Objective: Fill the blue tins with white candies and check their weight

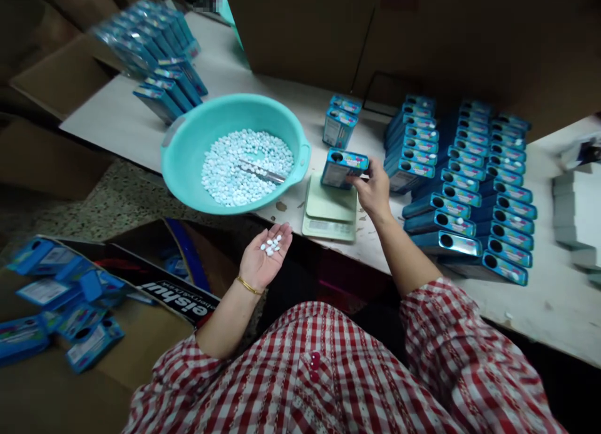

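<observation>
Several small white candies [271,245] lie in the upturned palm of my left hand [263,258], its fingers stretched out, in front of the table edge. My right hand [374,188] grips a blue box [346,161] by its right side, over the back of a pale green kitchen scale [330,221]. Whether the box rests on the scale's plate, I cannot tell. To the left stands a turquoise basin [183,171] holding many white candies [230,177], with a metal scoop [263,171] lying among them.
Rows of blue boxes [464,165] stand at the right. Two more boxes [340,122] are behind the scale. Others [171,89], some in clear plastic [145,36], stand at the back left. Below left, a cardboard carton [113,359] holds loose blue boxes [70,296]. Large cardboard [300,33] closes off the back.
</observation>
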`<state>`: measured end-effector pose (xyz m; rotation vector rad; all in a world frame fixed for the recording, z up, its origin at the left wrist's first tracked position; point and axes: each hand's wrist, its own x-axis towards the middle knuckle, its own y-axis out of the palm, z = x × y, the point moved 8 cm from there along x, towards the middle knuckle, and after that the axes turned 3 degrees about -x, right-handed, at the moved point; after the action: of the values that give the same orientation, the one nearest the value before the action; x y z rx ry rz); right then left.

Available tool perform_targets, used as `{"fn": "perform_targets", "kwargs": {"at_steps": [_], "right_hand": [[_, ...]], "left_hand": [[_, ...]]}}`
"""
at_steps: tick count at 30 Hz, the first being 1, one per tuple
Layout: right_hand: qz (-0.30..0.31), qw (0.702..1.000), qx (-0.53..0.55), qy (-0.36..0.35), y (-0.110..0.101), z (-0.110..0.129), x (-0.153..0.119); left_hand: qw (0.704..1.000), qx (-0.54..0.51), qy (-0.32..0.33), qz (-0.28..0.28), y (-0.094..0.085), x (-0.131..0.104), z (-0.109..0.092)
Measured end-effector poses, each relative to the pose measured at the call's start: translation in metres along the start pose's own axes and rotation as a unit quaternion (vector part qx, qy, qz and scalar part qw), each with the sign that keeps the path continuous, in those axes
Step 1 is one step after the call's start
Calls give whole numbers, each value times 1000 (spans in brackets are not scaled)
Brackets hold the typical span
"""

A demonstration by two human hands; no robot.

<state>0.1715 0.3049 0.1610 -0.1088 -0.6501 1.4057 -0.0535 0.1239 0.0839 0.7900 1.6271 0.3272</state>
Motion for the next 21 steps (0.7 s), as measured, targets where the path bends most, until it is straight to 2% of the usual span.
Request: {"fn": "perform_targets", "kwargs": {"at_steps": [5, 8, 10, 12, 14, 17, 19, 21], "right_hand": [[-39, 993, -81, 70, 35, -29, 74], [-82, 984, -132, 88, 37, -32, 80], [-113, 977, -166, 68, 19, -24, 64], [-122, 964, -235, 16, -10, -5, 40], [-119, 930, -346, -42, -42, 13, 16], [-58, 862, -504, -25, -79, 13, 1], [7, 832, -555, -10, -88, 4, 2], [52, 818, -572, -28, -87, 6, 4]], "left_hand": [[1000, -4, 6, 9, 4, 0, -8], [1000, -4, 7, 2, 1, 0, -11], [1000, -4, 9, -5, -3, 1, -13], [1000, -1, 8, -10, -9, 3, -13], [1000, 6, 1, -16, -13, 4, -10], [1000, 18, -16, -14, -12, 3, 0], [999, 22, -26, 2, -6, 0, 7], [999, 23, -35, 24, -1, -4, 12]]}}
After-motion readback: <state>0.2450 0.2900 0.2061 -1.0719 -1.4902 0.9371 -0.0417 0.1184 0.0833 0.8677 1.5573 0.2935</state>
